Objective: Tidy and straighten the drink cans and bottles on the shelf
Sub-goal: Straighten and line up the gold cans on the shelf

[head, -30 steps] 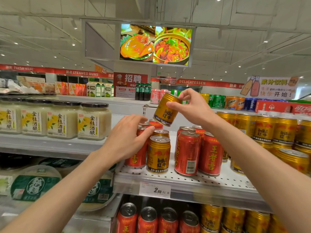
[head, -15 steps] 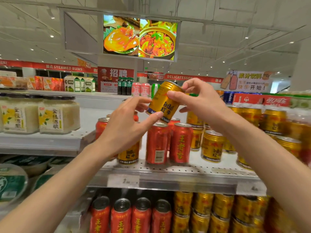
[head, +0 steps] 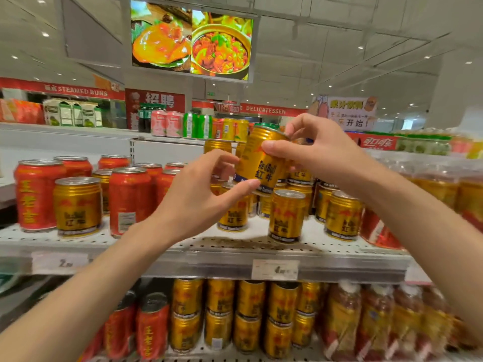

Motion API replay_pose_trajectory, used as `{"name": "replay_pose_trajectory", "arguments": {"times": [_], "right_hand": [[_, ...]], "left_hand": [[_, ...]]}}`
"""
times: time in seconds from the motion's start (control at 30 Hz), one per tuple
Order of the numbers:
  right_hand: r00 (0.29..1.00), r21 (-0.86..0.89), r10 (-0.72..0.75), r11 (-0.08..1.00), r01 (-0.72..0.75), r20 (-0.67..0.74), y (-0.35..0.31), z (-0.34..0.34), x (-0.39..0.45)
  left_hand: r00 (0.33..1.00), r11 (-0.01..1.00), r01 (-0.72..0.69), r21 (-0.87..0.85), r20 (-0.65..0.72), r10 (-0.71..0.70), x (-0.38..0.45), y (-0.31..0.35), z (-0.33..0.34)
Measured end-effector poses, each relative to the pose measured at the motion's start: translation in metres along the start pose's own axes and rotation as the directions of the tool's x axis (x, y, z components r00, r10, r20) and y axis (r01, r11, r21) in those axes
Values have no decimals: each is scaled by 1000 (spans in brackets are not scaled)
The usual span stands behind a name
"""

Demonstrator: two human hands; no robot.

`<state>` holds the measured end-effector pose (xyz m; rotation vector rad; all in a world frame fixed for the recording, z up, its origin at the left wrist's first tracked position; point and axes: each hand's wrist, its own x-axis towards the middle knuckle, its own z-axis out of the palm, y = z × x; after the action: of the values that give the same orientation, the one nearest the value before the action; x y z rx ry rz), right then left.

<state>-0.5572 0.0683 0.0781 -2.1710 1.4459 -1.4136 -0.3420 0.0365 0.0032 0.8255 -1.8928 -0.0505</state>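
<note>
Gold can (head: 261, 163) is hanging tilted above the shelf (head: 209, 265); your right hand (head: 321, 155) fingers are clamping it, left hand (head: 198, 202) pinching its base. Likely mid-relocation; next you're standing it upright among gold cans.

gold can (head: 262, 163) with blue band; red cans (head: 35, 194) beside.

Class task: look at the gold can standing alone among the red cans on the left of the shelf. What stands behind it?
Behind the gold can stand red cans, with another gold can's top showing. Anything lower down behind it is covered.
</note>
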Motion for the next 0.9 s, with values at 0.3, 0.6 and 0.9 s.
{"name": "replay_pose_trajectory", "arguments": {"times": [0.3,0.6,0.9], "right_hand": [[972,-104,2,994,23,236,33,2,-18],[937,-240,5,967,85,350,68,26,-18],[942,-316,19,944,93,334,78,22,-15]], "left_hand": [[974,989,17,145,223,-49,-18,-12,23],[931,977,155,146,308,-194,-35,-24,49],[935,978,200,54,288,-207,-28,-42,69]]}}
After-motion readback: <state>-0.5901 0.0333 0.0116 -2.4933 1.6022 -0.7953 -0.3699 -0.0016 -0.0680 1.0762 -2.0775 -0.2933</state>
